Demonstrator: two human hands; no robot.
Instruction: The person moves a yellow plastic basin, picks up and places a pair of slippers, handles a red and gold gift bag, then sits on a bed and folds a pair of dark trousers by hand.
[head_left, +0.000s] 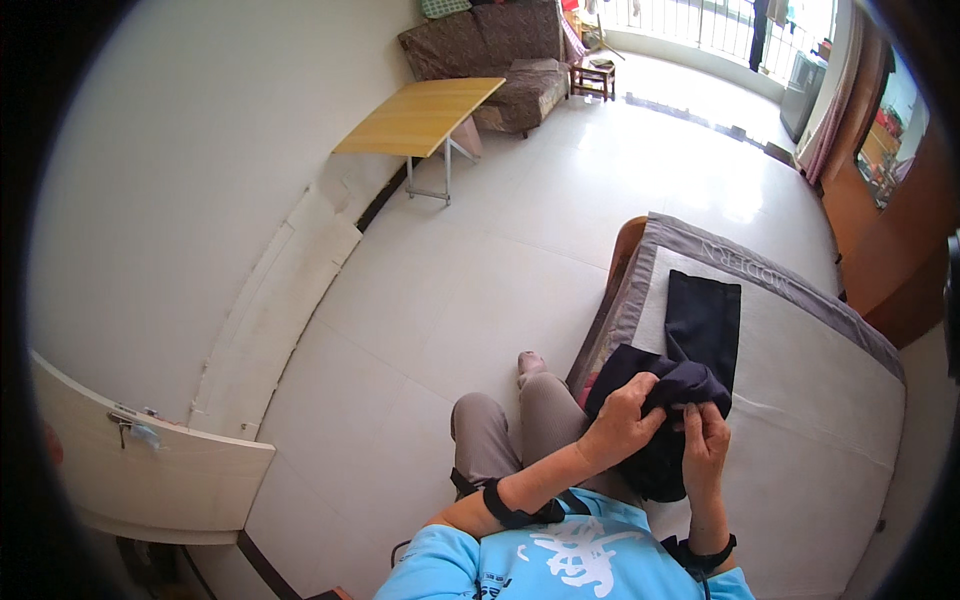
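Note:
A dark navy garment (701, 322), probably trousers, lies partly on a pale couch or bed cover (810, 405) to my right. One long piece of it stretches flat away from me, and the nearer part is bunched up. My left hand (622, 420) grips the bunched cloth between thumb and fingers. Close beside it, my right hand (703, 435) pinches the same cloth with its fingertips. Some of the dark fabric hangs down between my forearms towards my lap. Folds hide exactly which part of the garment each hand holds.
The cover has a grey border (750, 262) with lettering and a wooden frame end (626, 244). Ahead on the tiled floor (480, 277) stand a folding table (420, 112), a brown sofa (495, 45) and a small stool (594, 79). A wooden door (165, 472) is at left.

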